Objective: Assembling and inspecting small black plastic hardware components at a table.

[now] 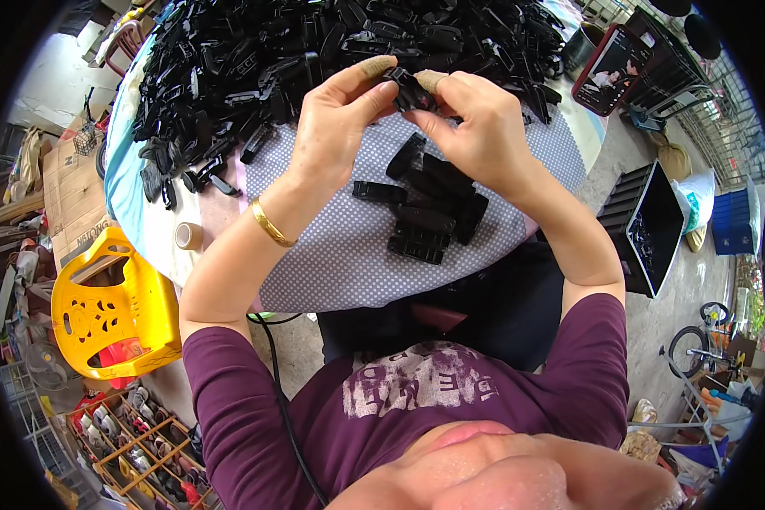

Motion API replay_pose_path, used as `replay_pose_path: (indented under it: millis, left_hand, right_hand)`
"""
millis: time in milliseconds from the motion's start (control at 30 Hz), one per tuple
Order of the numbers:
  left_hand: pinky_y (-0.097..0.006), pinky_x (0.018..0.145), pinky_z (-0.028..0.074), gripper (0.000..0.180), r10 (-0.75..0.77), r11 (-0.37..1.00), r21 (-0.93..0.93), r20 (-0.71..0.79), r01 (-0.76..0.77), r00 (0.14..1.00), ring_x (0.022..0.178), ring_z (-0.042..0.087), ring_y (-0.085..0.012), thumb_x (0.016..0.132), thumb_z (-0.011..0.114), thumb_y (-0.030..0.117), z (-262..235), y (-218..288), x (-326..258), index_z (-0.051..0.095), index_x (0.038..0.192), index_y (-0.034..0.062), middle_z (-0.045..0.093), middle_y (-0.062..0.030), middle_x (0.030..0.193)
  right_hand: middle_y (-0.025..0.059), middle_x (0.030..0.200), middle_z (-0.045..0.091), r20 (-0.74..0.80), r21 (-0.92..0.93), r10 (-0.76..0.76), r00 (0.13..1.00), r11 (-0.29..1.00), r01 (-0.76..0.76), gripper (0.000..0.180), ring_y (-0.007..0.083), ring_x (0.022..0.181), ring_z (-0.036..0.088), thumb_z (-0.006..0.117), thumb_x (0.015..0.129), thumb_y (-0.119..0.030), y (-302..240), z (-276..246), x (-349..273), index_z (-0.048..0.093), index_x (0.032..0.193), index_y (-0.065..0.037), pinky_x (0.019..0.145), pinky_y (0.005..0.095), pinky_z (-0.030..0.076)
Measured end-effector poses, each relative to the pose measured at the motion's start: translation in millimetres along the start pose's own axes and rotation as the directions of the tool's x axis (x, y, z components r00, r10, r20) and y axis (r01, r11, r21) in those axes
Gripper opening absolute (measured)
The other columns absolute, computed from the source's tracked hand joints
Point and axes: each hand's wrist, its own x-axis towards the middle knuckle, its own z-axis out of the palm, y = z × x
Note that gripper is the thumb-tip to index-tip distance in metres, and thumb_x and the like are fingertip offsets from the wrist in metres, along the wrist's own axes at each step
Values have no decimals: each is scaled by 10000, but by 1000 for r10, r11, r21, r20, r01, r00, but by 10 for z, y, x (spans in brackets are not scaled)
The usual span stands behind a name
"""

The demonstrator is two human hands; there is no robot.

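Observation:
A small black plastic clip-like part (411, 92) is held up between my two hands, above the table. My left hand (340, 119) pinches its left side with thumb and forefinger; a tan covering wraps the forefinger's tip. My right hand (476, 119) grips the other side, also with a tan covering on a fingertip. My fingers hide parts of the piece. Below my hands, a small group of similar black parts (421, 217) lies on the dotted cloth (314, 255). Beyond them spreads a large heap of black plastic parts (255, 64).
A roll of tape (189, 235) sits at the table's left edge. A phone (614, 70) stands upright at the far right. On the floor are a black crate (646, 225) to the right and a yellow plastic chair (115, 302) to the left. A black cable (276, 365) hangs before me.

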Motion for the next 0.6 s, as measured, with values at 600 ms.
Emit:
replay_pose_path:
  millis: [600]
  left_hand:
    - [-292, 890, 469, 239, 215, 974, -1, 317, -227, 924, 954, 612, -198, 833, 599, 26, -28, 197, -34, 616, 1065, -28, 644, -145, 1004]
  right_hand:
    - [45, 664, 586, 229, 223, 133, 964, 957, -185, 246, 65, 598, 534, 717, 752, -125, -44, -108, -30, 623, 915, 33, 541, 220, 431]
